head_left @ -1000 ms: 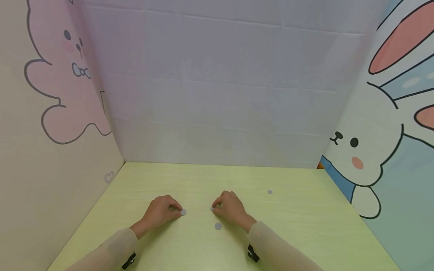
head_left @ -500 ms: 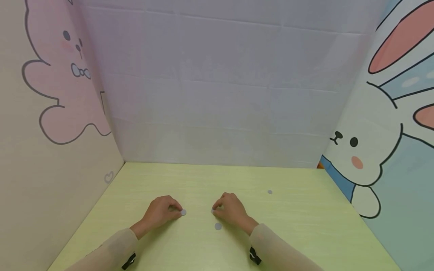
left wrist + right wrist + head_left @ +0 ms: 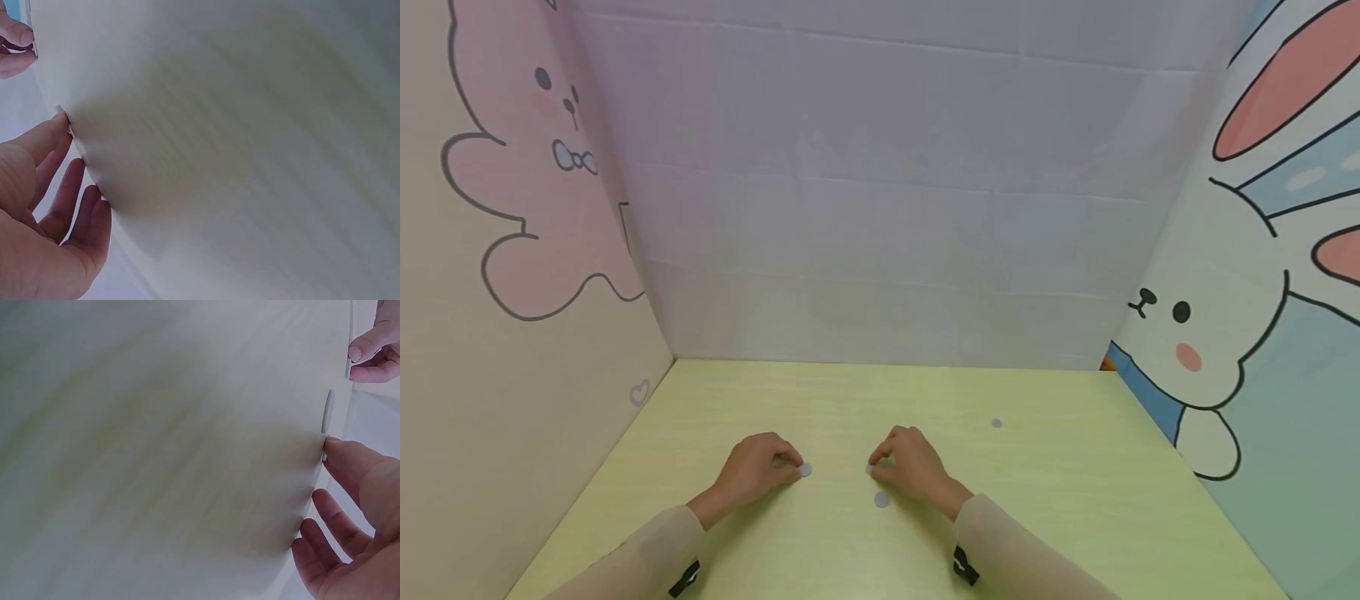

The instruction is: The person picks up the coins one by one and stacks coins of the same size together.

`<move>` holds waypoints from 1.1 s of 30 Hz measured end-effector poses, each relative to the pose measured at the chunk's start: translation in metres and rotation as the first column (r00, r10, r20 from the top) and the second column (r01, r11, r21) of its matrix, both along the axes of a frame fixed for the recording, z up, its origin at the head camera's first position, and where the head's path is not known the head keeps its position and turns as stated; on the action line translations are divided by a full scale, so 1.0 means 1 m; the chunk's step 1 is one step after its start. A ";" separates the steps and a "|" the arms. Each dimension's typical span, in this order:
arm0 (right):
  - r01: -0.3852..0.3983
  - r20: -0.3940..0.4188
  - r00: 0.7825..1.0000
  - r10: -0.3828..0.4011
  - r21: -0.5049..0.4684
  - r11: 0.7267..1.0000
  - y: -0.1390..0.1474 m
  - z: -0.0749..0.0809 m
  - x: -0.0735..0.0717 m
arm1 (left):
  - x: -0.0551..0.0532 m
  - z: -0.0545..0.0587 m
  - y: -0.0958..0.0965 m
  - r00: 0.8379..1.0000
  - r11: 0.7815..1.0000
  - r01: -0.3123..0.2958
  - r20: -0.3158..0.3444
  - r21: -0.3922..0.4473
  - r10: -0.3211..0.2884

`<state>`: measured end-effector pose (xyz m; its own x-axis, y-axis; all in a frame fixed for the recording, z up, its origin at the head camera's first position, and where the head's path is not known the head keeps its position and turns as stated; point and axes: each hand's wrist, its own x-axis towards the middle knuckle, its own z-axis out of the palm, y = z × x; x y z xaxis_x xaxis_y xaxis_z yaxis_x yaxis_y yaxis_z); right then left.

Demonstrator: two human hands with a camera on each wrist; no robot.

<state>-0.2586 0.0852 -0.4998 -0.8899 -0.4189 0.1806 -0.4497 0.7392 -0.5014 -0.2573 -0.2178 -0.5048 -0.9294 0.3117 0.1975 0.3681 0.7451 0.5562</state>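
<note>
Thumb and forefinger of my left hand pinch the edge of a flat grey disc lying on the table. In the left wrist view that disc shows as a thin rim at the fingertips. Across from it, my right hand pinches a smaller grey disc, mostly covered by the fingers. A larger grey disc lies loose just nearer to me than the right fingertips. The right wrist view shows this loose disc edge-on, beside the right thumb. The other fingers of both hands touch the tabletop.
Another small grey disc lies farther back on the right of the pale yellow-green table. A plain pale sheet closes off the back. Printed panels with a pink animal and a white rabbit flank the table.
My right hand has come slightly toward me with the small disc in its fingers, then stayed nearly still. My left hand and the discs on the table hold their places.
</note>
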 end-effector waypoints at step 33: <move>-0.021 0.010 1.000 0.022 -0.034 0.999 0.007 -0.002 -0.004 | 0.001 0.000 -0.003 1.000 1.000 0.010 0.016 -0.005 -0.009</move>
